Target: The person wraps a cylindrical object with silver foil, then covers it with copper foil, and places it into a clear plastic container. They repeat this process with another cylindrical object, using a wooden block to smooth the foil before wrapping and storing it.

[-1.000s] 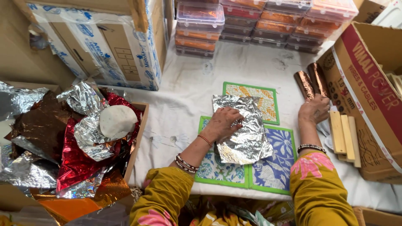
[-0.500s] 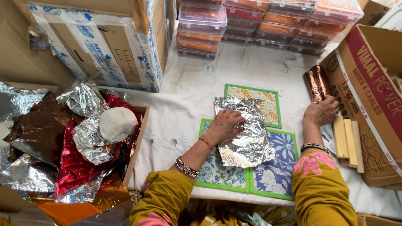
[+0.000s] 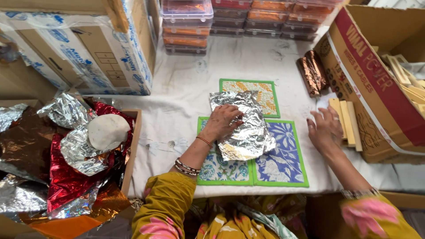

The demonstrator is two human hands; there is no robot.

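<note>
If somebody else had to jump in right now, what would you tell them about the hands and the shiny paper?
Left hand: pressed flat on the silver foil sheet, not gripping anything.
Right hand: open, fingers at the pale wooden strips by the cardboard box, holding nothing.
The foil lies crumpled over the green-edged patterned mats on the white cloth. Copper foil roll lies beyond the strips.
Done: foil laid out on the mats.
Left: nothing lies on the foil yet; it is unwrapped.
</note>
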